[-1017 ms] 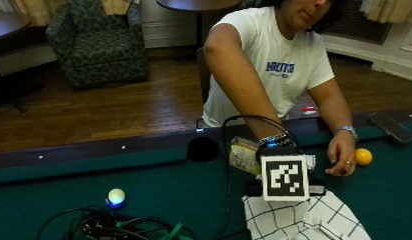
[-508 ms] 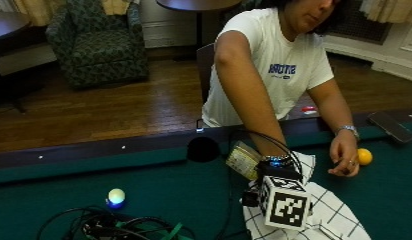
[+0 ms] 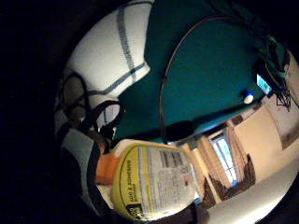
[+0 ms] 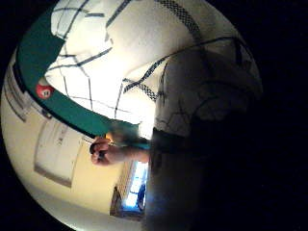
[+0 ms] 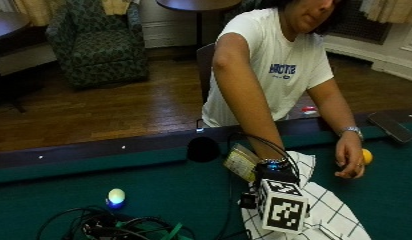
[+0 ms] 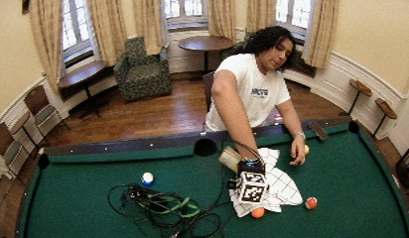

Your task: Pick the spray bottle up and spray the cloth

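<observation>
We see the gloved right hand (image 5: 276, 172) low over the white checked cloth (image 5: 326, 210), its fingers curled round the spray bottle (image 5: 240, 161), which lies tilted in the grip with its yellow label (image 3: 152, 184) close against the palm. The cloth is spread on the green tabletop (image 5: 73, 175), a pool table with a dark corner pocket (image 5: 203, 149) just behind the bottle. The bare left hand (image 5: 349, 161) rests on the felt beside a yellow ball (image 5: 367, 156). A blue-and-white ball (image 5: 115, 197) sits near a tangle of cables (image 5: 113, 227). Behind stand an armchair (image 5: 99, 42) and wooden floor (image 5: 93, 110). Since half a second ago we find the hand and bottle little changed, hanging over the cloth's near edge
</observation>
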